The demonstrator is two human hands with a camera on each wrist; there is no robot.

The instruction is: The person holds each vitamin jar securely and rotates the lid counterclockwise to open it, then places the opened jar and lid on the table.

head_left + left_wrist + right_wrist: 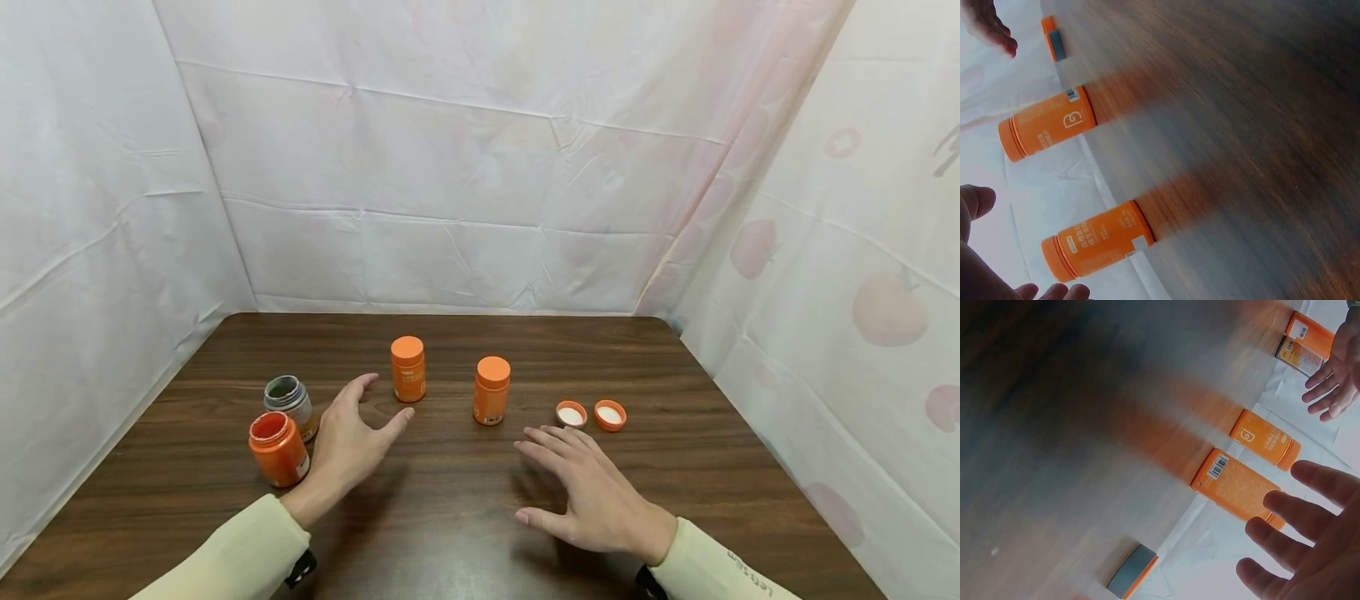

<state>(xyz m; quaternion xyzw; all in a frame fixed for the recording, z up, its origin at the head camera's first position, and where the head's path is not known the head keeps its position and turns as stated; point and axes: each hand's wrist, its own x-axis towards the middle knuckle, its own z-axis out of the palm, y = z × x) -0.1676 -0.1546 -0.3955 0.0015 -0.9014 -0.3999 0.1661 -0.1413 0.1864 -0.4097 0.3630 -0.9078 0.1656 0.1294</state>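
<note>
My left hand [348,442] is held over the table with thumb and fingers spread apart, nothing between them. Just beyond its fingertips stands a capped orange bottle [408,371]. Another capped orange bottle [491,392] stands upright to the right, between the two hands. My right hand [592,487] hovers with fingers extended and holds nothing. Beyond its fingers two orange caps [572,414] lie with their white insides up. Left of my left hand are an uncapped orange bottle [277,450] and an uncapped grey bottle [287,397], close together.
All of it stands on a dark wood-grain table [450,517]. A pale sheet [450,167] with faint fruit prints hangs behind the table and along both sides.
</note>
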